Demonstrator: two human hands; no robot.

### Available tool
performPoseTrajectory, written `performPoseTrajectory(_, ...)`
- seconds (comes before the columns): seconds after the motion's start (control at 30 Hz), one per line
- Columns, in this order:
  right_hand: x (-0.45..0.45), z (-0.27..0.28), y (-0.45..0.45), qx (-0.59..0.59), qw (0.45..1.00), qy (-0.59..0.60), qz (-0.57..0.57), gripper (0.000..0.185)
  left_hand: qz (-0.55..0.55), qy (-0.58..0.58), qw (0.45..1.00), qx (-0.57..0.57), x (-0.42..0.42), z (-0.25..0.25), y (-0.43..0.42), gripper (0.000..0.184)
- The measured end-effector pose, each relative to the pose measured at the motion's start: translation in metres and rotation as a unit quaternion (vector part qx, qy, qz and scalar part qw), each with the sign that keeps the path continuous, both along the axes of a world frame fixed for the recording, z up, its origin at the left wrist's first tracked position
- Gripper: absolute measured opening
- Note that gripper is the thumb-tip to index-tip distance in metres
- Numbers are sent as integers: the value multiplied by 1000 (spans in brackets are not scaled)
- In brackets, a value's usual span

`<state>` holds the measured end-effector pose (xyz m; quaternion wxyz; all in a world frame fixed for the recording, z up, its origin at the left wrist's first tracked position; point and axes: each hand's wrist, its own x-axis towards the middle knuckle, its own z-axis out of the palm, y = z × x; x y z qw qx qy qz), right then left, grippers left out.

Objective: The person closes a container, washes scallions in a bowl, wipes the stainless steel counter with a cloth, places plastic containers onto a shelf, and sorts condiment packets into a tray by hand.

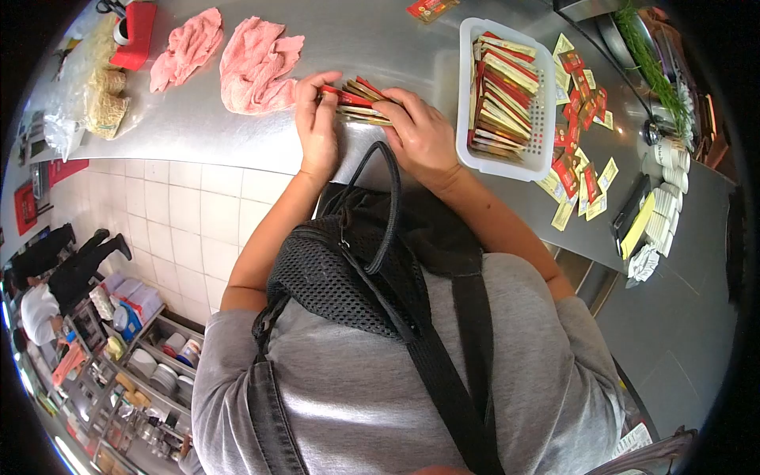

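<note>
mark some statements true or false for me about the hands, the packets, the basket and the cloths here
1. The left hand and right hand both hold one stack of thin red and cream packets. True.
2. The white perforated plastic basket stands beside the left hand. False: it stands beside the right hand.
3. Two crumpled pink cloths lie on the gray metal table. True.
4. Apart from the held stack, every packet is inside the basket. False: loose packets lie scattered on the table to its right.
5. A black mesh bag hangs in front of the person's gray shirt. True.
</note>
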<state>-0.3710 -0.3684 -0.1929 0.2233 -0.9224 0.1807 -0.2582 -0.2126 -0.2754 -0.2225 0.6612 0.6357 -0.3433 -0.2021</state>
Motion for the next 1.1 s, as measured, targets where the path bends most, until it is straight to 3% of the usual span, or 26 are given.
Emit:
performPoseTrajectory(0.1,-1,2,0,-12,1000,-7,-9,40,11,-41,999,-26,-13,-6,-1,21)
performPoseTrajectory(0.13,-2,2,0,-4,1000,-3,-5,40,-5,9,999,-45,-20,-5,-3,26)
performPoseTrajectory(0.23,-7,-2,0,-5,1000,-4,18,40,-23,-26,999,-27,-27,-2,-5,38)
performPoseTrajectory(0.3,-9,-6,-3,-37,998,-23,46,41,-19,11,999,-40,-29,6,-6,40)
performPoseTrajectory(0.43,-13,1,2,19,999,-29,-3,42,-66,76,995,13,-29,4,-3,40)
performPoseTrajectory(0.67,-7,-10,-7,81,990,-84,-74,41,14,41,999,12,-33,0,-17,26)
performPoseTrajectory(0.8,3,-8,-13,226,964,-114,-79,42,17,160,986,-35,-25,3,-30,38)
performPoseTrajectory(0.9,4,-15,-20,216,972,-71,-59,46,23,47,999,-10,-20,5,-37,39)
performPoseTrajectory(1.0,2,-21,-23,155,982,-107,-11,48,-10,58,998,-17,-20,-4,-41,38)
performPoseTrajectory(1.1,1,-19,-21,342,928,-142,-34,47,-16,111,993,-32,-24,1,-41,38)
